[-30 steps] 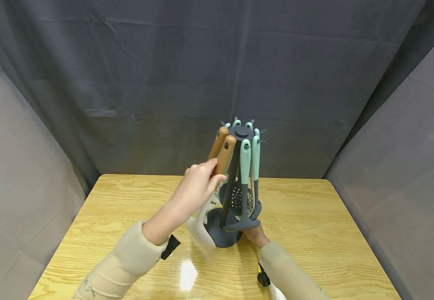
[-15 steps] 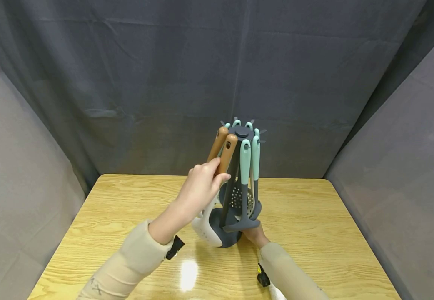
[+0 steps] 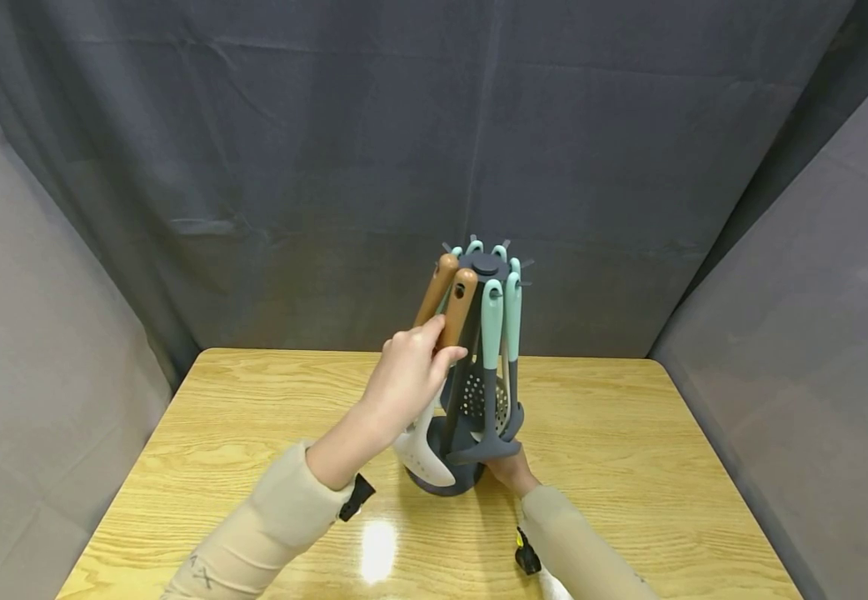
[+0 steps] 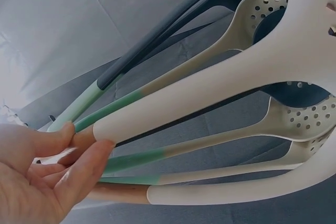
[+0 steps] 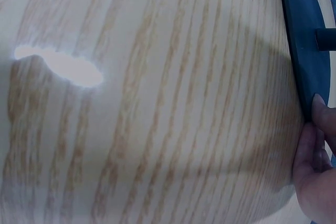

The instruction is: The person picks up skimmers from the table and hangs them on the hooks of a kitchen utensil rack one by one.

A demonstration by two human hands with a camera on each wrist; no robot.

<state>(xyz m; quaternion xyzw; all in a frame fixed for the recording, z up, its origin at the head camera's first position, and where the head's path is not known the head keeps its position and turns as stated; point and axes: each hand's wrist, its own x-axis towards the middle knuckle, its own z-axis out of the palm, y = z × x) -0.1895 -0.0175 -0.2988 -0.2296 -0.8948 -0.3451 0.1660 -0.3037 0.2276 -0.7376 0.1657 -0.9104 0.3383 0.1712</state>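
Observation:
In the head view, my left hand [image 3: 407, 375] pinches the brown handle [image 3: 460, 300] of a white slotted utensil [image 3: 425, 457], its head hanging low over the rack's base. The left wrist view has thumb and fingers around that handle, just behind the white shaft [image 4: 184, 95]. Whether its top hole sits on a hook cannot be told. A dark utensil rack [image 3: 485, 265] stands upright on the table. Low on its right side, my right hand [image 3: 512, 468] holds the round base [image 5: 307, 35]; the right wrist view shows the thumb on the rim and fingers at the side.
Several mint-handled utensils [image 3: 491, 325] hang around the rack, including a perforated one [image 3: 473, 396]. Another brown-handled white utensil [image 4: 226, 193] hangs beside the held one. The wooden table [image 3: 629, 467] ends at a dark curtain [image 3: 314, 183], with grey cloth at both sides.
My left hand has moved slightly right, bringing the brown handle nearer the rack's top. The white head has swung right, over the base. My right hand stays at the base.

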